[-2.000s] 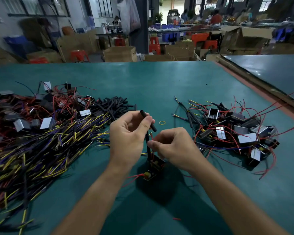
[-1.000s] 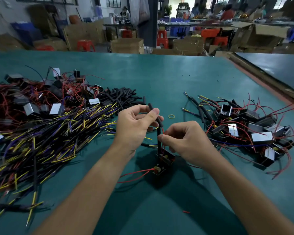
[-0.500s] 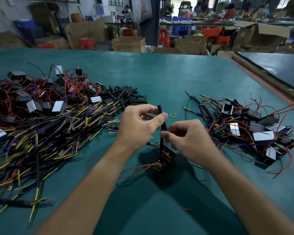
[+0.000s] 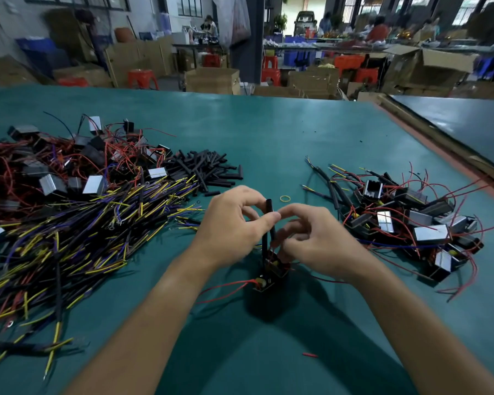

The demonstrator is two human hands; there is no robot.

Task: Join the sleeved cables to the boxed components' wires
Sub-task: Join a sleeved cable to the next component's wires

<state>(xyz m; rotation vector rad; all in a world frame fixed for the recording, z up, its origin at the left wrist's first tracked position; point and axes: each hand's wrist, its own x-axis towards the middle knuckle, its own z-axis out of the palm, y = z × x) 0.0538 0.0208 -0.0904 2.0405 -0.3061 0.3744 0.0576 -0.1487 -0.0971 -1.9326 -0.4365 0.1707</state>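
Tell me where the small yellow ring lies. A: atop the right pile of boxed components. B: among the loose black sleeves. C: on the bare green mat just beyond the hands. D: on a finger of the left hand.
C: the yellow ring lies flat on the green mat, apart from the black sleeves to its left and the pile of boxed components to its right.

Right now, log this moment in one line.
phase: joining | left hand: pinches sleeved cable upright | right hand: curled at wires above boxed component, grip hidden | join: unconfirmed
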